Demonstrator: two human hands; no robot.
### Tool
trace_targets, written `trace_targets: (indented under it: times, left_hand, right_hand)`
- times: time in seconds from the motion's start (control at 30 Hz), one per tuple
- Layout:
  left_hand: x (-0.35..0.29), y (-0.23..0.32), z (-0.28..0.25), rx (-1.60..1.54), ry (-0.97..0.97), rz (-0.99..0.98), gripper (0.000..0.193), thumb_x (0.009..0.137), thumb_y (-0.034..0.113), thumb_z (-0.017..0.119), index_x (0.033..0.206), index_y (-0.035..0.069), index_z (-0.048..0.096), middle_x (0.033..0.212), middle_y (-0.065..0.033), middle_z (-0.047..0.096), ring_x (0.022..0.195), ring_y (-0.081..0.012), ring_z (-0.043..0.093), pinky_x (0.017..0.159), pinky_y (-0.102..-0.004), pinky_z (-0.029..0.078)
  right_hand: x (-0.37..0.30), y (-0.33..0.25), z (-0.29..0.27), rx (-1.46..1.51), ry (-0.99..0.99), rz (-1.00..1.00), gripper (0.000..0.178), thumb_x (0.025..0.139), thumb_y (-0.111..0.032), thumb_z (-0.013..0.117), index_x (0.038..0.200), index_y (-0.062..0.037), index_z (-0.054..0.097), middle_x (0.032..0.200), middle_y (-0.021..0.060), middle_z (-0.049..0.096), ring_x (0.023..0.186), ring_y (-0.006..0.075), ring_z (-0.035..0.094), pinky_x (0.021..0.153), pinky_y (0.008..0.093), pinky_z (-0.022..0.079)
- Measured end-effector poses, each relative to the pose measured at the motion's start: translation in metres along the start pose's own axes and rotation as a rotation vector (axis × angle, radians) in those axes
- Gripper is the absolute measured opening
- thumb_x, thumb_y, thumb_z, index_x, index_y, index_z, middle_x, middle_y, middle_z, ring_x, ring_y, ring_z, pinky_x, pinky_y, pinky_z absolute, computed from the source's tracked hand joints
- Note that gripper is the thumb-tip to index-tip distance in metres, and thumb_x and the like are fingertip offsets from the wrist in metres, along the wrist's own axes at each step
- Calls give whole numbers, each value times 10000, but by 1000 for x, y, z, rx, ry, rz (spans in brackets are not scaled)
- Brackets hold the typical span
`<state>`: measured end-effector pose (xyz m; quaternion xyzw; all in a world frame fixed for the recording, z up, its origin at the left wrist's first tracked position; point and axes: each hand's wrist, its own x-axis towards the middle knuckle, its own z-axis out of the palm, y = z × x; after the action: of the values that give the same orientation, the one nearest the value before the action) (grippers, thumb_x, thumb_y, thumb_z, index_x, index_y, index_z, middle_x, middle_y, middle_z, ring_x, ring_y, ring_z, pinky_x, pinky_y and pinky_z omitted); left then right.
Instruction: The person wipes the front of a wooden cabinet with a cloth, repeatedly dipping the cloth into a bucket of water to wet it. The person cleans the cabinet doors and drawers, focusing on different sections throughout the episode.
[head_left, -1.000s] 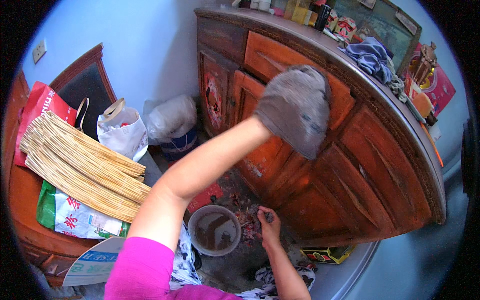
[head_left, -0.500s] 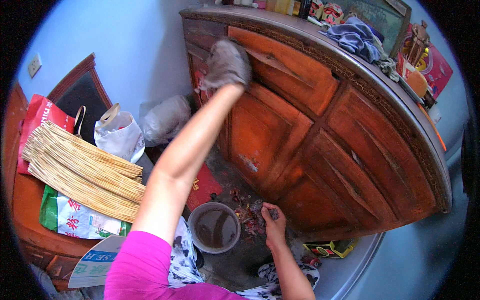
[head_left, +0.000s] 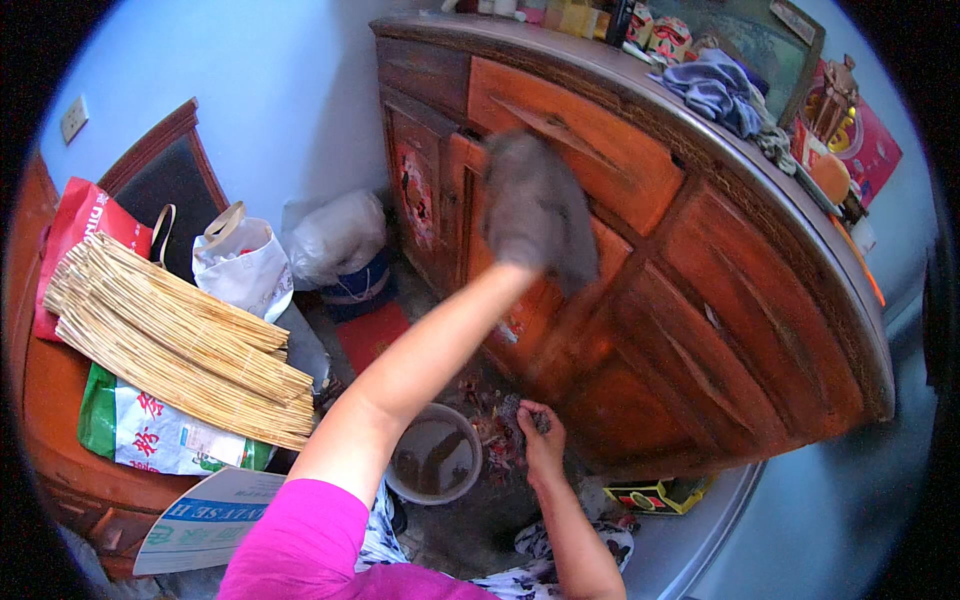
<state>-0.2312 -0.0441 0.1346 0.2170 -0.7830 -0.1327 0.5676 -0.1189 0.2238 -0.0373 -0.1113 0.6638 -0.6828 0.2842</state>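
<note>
My left hand (head_left: 518, 262) is stretched out to the wooden cabinet (head_left: 600, 130), wrapped in a grey cloth (head_left: 540, 195) that lies against its upper front. Motion blurs the cloth, and it hides my fingers. Lower down, my right hand (head_left: 545, 445) is closed around a dark grey, wiry scouring pad (head_left: 512, 412). It hovers over debris on the floor, beside a pale round bucket (head_left: 477, 468) of murky water. The cabinet's drawers and doors are reddish brown and stained.
A bundle of thin straw-coloured stalks (head_left: 180, 345) lies over bags on a wooden seat at left. A white bag (head_left: 240, 270) and a clear plastic bag (head_left: 335, 240) stand behind it. Crumpled cloths (head_left: 712, 88) and bottles crowd the cabinet top. A yellow-and-black box (head_left: 655, 497) sits at lower right.
My left hand has swept the grey cloth right and downward across the cabinet front, uncovering the left door's picture. My right hand stays nearly in place with the scouring pad.
</note>
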Motion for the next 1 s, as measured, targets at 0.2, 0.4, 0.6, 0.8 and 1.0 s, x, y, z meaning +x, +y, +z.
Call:
trace_targets:
  times: [0.2, 0.4, 0.6, 0.8, 1.0]
  left_hand:
    - [93, -30, -24, 311, -152, -395, 306, 938, 246, 607, 1097, -9, 667, 1082, -224, 717, 1014, -400, 702, 862, -493, 572]
    - [19, 87, -36, 371, -213, -84, 378, 992, 173, 523, 1303, -29, 602, 1283, -210, 644, 1208, -311, 619, 1005, -413, 515]
    - [-48, 61, 19, 640, 13, 568, 398, 977, 50, 541, 1364, -33, 583, 1413, -191, 592, 1366, -321, 523, 1225, -416, 355]
    - [23, 3, -16, -111, 99, 16, 343, 937, 135, 554, 1218, -40, 642, 1305, -290, 624, 1245, -392, 596, 1071, -518, 445]
    - [53, 19, 25, 54, 109, -510, 583, 1039, 213, 449, 1549, -6, 269, 1599, -175, 346, 1432, -234, 405, 1212, -365, 259]
  right_hand:
    - [-5, -2, -12, 48, -5, 10, 164, 960, -128, 756, 1091, -35, 727, 1190, 56, 709, 1151, 169, 612, 1074, 343, 422]
    - [-19, -27, -13, 68, -5, 67, 156, 971, -131, 744, 1093, -37, 725, 1190, 55, 706, 1136, 167, 609, 1073, 338, 419]
    - [-10, 2, 3, -24, -80, 1, 184, 979, -147, 737, 1121, -31, 716, 1217, 57, 703, 1137, 166, 612, 1061, 333, 430]
    - [5, 4, -1, 11, -5, -13, 162, 965, -146, 757, 1076, -30, 729, 1169, 54, 723, 1120, 168, 625, 1046, 328, 445]
    - [-3, 13, 1, -19, -35, -39, 155, 958, -133, 759, 1075, -35, 733, 1157, 51, 728, 1124, 163, 620, 1052, 332, 437]
